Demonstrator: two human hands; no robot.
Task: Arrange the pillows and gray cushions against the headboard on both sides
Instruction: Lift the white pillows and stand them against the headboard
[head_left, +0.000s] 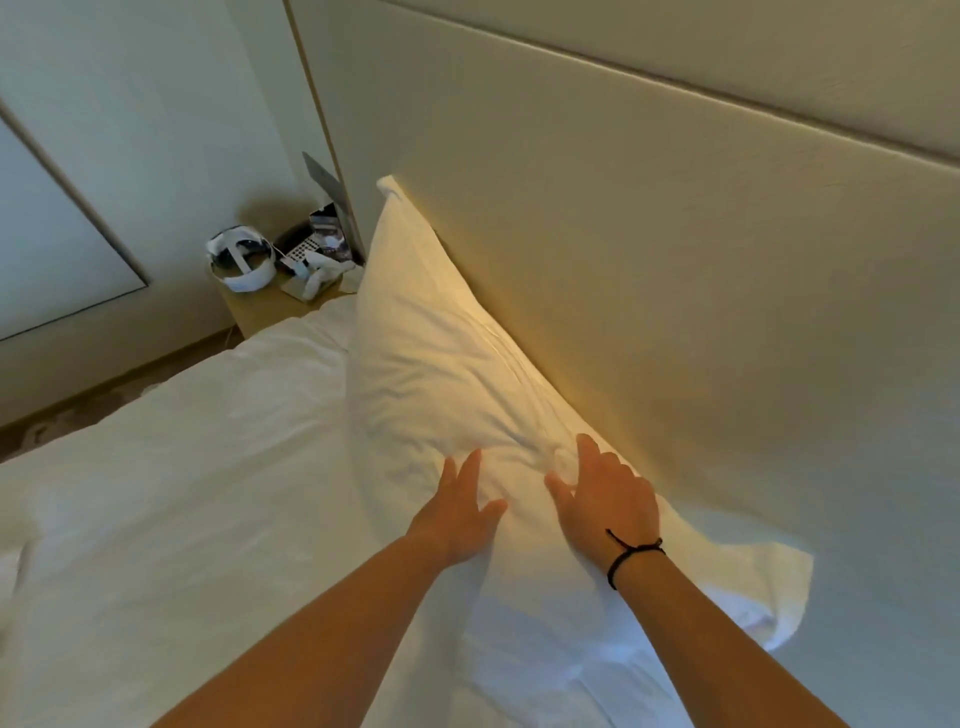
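A white pillow (426, 358) stands on its long edge and leans against the beige padded headboard (649, 249). Both of my hands lie flat on the pillow's near end with straight, spread fingers. My left hand (462, 506) presses its front face. A black cord bracelet circles the wrist of my right hand (605, 496), which presses nearer the top edge, close to the headboard. No gray cushion is in view.
The bed (171, 467) is covered by a white duvet spreading to the left. A wooden nightstand (260, 309) at the far corner carries a white headset (240, 258), a remote and other small items. A wall panel and carpet strip lie at the left.
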